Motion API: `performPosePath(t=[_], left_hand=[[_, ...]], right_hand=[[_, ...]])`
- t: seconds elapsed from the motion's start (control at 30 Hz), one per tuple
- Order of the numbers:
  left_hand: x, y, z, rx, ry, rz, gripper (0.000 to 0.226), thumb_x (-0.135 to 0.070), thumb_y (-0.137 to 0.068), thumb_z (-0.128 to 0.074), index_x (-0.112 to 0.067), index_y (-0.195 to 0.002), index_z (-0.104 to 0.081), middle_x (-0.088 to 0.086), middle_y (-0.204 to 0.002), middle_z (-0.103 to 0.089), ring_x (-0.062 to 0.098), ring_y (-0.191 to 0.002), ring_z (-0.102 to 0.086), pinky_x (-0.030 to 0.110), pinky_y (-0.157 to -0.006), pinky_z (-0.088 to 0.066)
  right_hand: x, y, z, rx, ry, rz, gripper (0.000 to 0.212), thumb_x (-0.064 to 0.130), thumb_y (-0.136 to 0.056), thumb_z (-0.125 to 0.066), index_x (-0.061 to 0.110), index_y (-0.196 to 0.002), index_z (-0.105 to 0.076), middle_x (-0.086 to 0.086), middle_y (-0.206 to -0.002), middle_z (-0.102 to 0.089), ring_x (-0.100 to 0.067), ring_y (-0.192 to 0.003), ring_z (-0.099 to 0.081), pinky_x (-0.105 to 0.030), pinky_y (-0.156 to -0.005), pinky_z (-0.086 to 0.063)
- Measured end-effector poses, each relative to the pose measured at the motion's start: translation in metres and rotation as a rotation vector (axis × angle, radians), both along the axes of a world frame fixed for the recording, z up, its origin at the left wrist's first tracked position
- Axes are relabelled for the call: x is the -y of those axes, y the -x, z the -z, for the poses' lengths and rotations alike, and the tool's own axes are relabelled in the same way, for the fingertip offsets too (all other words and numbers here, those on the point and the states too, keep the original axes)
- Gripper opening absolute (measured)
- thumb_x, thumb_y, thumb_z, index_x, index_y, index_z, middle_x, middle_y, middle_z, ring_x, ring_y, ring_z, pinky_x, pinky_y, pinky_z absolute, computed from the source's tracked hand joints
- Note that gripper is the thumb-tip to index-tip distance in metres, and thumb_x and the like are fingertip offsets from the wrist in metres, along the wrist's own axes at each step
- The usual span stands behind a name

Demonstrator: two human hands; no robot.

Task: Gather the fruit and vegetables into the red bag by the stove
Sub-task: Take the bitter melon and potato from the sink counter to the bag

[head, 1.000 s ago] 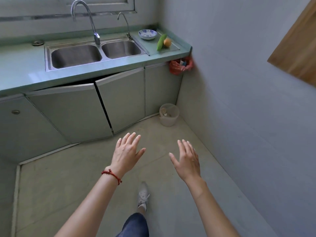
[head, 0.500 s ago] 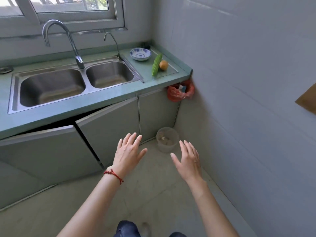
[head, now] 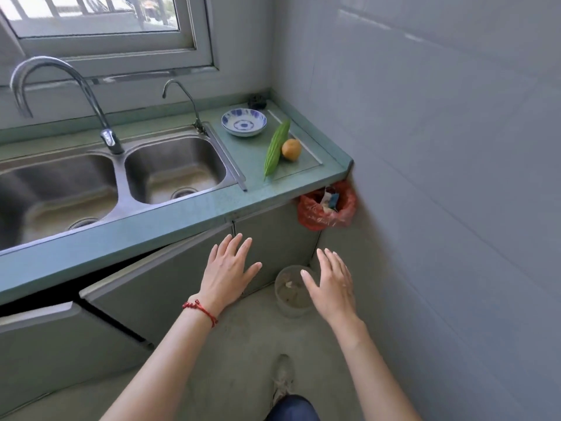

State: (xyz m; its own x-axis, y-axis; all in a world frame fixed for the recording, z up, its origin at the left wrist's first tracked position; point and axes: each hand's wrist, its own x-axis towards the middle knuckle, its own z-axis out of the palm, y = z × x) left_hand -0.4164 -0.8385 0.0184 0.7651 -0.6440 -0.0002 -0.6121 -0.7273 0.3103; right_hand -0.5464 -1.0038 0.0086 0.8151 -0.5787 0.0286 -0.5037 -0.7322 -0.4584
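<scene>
- The left hand, a red string bracelet on its wrist, is held out flat with fingers spread wide, holding nothing, in front of the grey cabinet doors.
- The right hand is likewise wide and empty, above a small translucent plastic bin on the floor.
- A long green ridged gourd and a round orange fruit lie touching near the right end of the green countertop.
- The red plastic bag hangs below the countertop's right front corner, against the wall.
- A blue-and-white ceramic bowl sits behind the gourd, right of the steel double sink.
</scene>
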Motion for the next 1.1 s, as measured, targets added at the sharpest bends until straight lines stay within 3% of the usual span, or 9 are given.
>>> performPosePath(t=[0.3, 0.9, 1.0, 1.1], left_hand=[[0.095, -0.11, -0.014, -0.027, -0.043, -0.058, 0.063, -0.05, -0.092, -0.033, -0.019, -0.145, -0.018, 0.007, -0.155, -0.018, 0.025, -0.143, -0.009, 0.04, -0.116, -0.009], [0.209, -0.317, 0.007, -0.185, -0.071, 0.053, 0.064, -0.05, -0.092, -0.033, -0.019, -0.145, -0.015, 0.005, -0.155, -0.015, 0.024, -0.143, -0.007, 0.038, -0.116, -0.01], [0.223, -0.338, 0.014, -0.259, -0.047, 0.055, 0.063, -0.049, -0.092, -0.035, -0.017, -0.144, -0.019, 0.007, -0.154, -0.019, 0.024, -0.142, -0.011, 0.038, -0.115, -0.013], [0.239, -0.354, 0.018, -0.424, 0.076, -0.034, 0.063, -0.044, -0.092, -0.042, -0.013, -0.143, -0.024, 0.01, -0.15, -0.027, 0.025, -0.139, -0.022, 0.036, -0.113, -0.019]], right_hand=[[0.11, -0.125, -0.017, 0.012, 0.012, -0.06, 0.06, 0.04, -0.092, -0.045, 0.013, -0.143, -0.027, -0.008, -0.152, -0.027, -0.021, -0.142, -0.019, -0.034, -0.117, -0.014], [0.197, -0.318, -0.009, -0.067, -0.06, 0.016, 0.062, 0.04, -0.093, -0.045, 0.012, -0.144, -0.023, -0.01, -0.152, -0.025, -0.021, -0.142, -0.018, -0.036, -0.115, -0.019], [0.204, -0.34, -0.007, -0.051, -0.162, 0.057, 0.063, 0.041, -0.092, -0.046, 0.014, -0.144, -0.023, -0.008, -0.153, -0.023, -0.019, -0.142, -0.018, -0.035, -0.114, -0.02], [0.211, -0.363, -0.005, 0.013, -0.391, 0.168, 0.063, 0.042, -0.09, -0.05, 0.017, -0.143, -0.026, -0.004, -0.152, -0.026, -0.017, -0.14, -0.022, -0.032, -0.111, -0.024]])
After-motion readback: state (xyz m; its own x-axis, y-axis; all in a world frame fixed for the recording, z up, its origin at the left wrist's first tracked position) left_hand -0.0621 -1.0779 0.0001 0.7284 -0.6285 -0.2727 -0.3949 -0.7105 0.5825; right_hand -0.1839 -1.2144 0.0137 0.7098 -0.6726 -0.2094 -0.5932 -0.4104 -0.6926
